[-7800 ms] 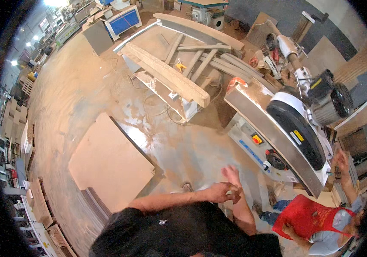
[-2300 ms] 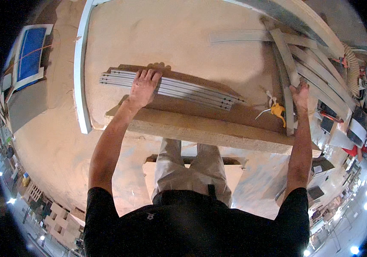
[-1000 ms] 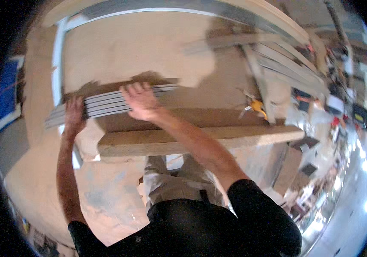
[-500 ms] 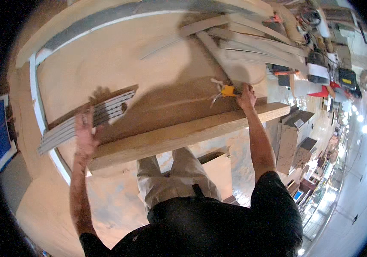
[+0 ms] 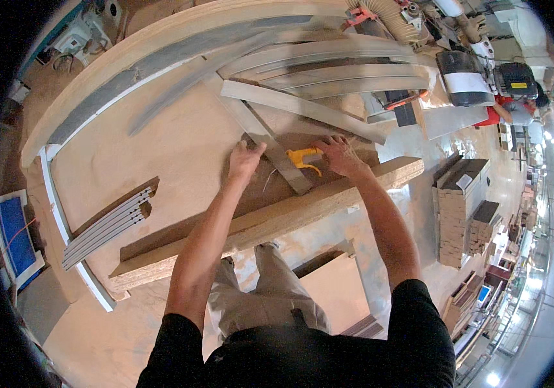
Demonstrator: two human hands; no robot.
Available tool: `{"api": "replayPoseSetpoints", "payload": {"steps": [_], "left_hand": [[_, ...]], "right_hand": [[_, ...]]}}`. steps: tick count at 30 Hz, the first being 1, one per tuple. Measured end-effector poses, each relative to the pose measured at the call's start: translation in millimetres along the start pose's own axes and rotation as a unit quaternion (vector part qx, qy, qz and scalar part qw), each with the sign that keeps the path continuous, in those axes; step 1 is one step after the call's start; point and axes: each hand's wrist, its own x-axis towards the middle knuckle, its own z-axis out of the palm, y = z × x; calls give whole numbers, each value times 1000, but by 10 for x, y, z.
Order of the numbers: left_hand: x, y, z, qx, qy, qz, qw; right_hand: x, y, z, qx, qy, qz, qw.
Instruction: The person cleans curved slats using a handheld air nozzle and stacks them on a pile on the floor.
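A yellow air blow gun with a curved trigger lies across a long grey strip near the front edge of the bench. My right hand reaches in from the right, its curled fingers at the blow gun's end. At the strip's left edge is my left hand, its fingers closed against that edge; the fingertips are partly hidden. A thin wire-like piece shows below the strip. Farther left, several slim grey strips lie side by side on the bench.
A thick chipboard edge runs along the bench front. Several long pale strips lie at the far right, beside an orange-handled tool. Stacked boards stand on the floor to the right. Another person is in the distance.
My left hand has left the slim strips and moved right to the long strip. The blow gun and my right hand have shifted left. More of the long strips now shows.
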Motion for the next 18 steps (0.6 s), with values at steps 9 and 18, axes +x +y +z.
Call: {"api": "replayPoseSetpoints", "payload": {"steps": [9, 18], "left_hand": [[442, 304, 379, -275, 74, 8, 958], [-675, 368, 246, 11, -104, 2, 995]], "right_hand": [[-433, 830, -120, 65, -7, 95, 993], [-2041, 1236, -926, 62, 23, 222, 973]]}}
